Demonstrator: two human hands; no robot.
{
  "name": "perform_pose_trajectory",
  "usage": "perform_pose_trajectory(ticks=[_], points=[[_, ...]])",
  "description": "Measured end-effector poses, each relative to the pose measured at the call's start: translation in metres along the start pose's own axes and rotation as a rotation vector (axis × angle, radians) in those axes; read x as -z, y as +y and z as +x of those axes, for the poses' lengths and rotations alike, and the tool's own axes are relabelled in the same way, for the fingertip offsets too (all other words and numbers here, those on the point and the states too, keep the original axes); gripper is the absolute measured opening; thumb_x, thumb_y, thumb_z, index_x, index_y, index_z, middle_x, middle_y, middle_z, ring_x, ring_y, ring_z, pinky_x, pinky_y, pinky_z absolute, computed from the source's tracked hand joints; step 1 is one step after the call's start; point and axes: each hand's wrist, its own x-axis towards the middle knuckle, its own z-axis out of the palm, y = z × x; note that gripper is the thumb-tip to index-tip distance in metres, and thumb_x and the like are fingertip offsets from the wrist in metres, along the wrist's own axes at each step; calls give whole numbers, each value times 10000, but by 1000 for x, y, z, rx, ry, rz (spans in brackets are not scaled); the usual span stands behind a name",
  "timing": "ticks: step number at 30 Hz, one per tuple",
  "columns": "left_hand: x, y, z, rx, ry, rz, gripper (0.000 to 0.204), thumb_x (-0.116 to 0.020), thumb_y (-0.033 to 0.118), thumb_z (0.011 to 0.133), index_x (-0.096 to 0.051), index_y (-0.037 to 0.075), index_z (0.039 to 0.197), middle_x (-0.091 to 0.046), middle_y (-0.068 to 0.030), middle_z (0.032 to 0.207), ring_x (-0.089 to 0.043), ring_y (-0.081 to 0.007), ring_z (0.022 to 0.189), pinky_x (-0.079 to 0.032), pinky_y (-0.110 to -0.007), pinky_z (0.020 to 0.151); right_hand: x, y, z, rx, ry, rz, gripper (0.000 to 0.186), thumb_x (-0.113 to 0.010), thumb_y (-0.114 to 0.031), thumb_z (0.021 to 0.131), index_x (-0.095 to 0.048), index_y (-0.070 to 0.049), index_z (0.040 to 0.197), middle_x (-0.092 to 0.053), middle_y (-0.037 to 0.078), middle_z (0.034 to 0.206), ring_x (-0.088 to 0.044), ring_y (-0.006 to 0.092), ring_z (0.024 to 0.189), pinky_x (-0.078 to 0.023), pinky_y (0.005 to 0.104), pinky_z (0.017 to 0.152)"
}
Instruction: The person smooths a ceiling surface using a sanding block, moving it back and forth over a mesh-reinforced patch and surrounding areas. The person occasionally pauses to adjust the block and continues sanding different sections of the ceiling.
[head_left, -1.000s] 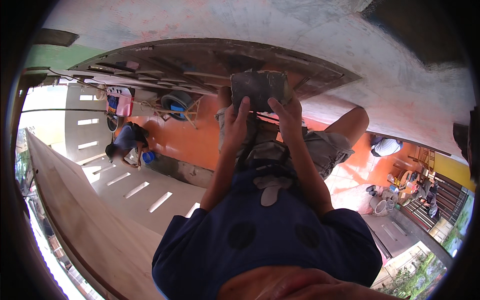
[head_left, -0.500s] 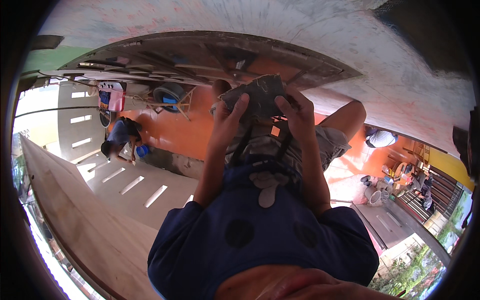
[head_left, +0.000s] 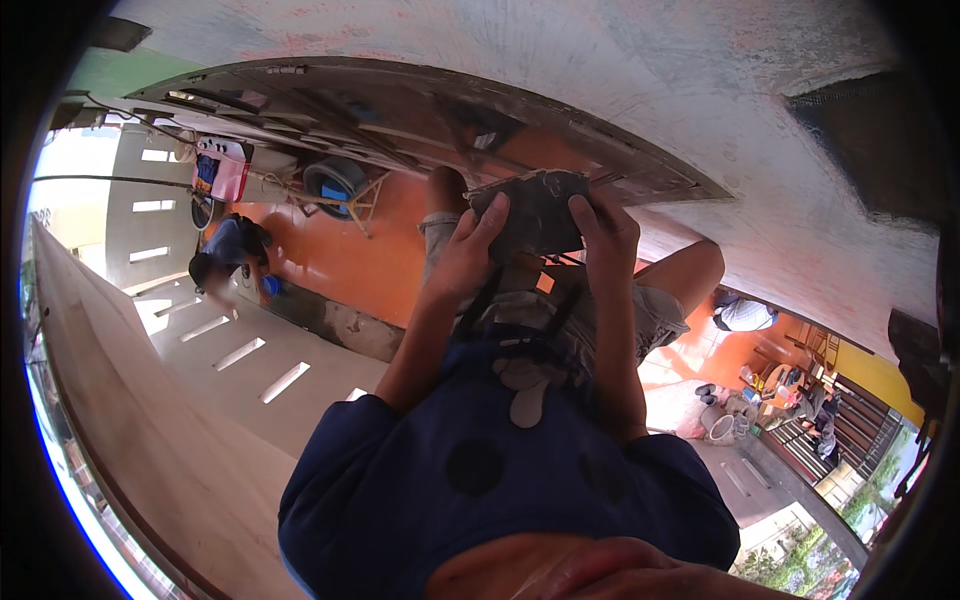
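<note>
1. While both arms reach straight out from the body, the left hand (head_left: 470, 250) and the right hand (head_left: 605, 235) clamp a flat, dark grey slab (head_left: 530, 212) between them, one hand on each side edge.
2. The left hand's fingers (head_left: 488, 218) curl over the slab's left edge and onto its face; the right hand's fingers (head_left: 588, 215) wrap the right edge the same way. Both hands are closed firmly on it, neither one free.
3. The slab sits right between the two hands, its top edge held up close against the lower rim of the big grey curved surface (head_left: 640, 110) beyond the hands. Whether it actually touches that rim, I cannot tell.
4. By the look of it, this is the carrying-and-placing step: the slab is up at the surface but not yet let go.
5. The next move, I would judge, calls for a steady two-handed hold, keeping the slab level while it is brought to wherever it belongs, since a slip from either side would tip it.
6. Forearms run nearly parallel, elbows slightly bent, wrists tilted in toward the slab, over a dark blue shirt (head_left: 480, 480) and grey shorts (head_left: 620, 320).
7. Well off past the left hand, another person (head_left: 228, 252) crouches on the orange floor (head_left: 350, 255).
</note>
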Motion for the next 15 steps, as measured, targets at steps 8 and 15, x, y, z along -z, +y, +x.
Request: perform_pose_trajectory(ticks=[8, 15], points=[[-14, 75, 55, -781, 542, 40, 448, -381, 150, 1102, -364, -49, 1502, -388, -157, 1544, -369, -238, 1424, -319, -372, 1153, 22, 9, 16, 134, 47, 131, 242, -594, -127, 1027, -668, 37, 1187, -713, 131, 979, -687, 194, 816, -532, 305, 702], [-65, 76, 132, -1235, 555, 680, 793, -483, 238, 1000, -74, -121, 1576, 25, -380, 1641, 24, -536, 1535, -7, -635, 1214, 41, 24, 10, 90, 61, 90, 255, -565, -129, 1030, -652, 41, 1199, -713, 140, 996, -698, 213, 813, -536, 308, 703]])
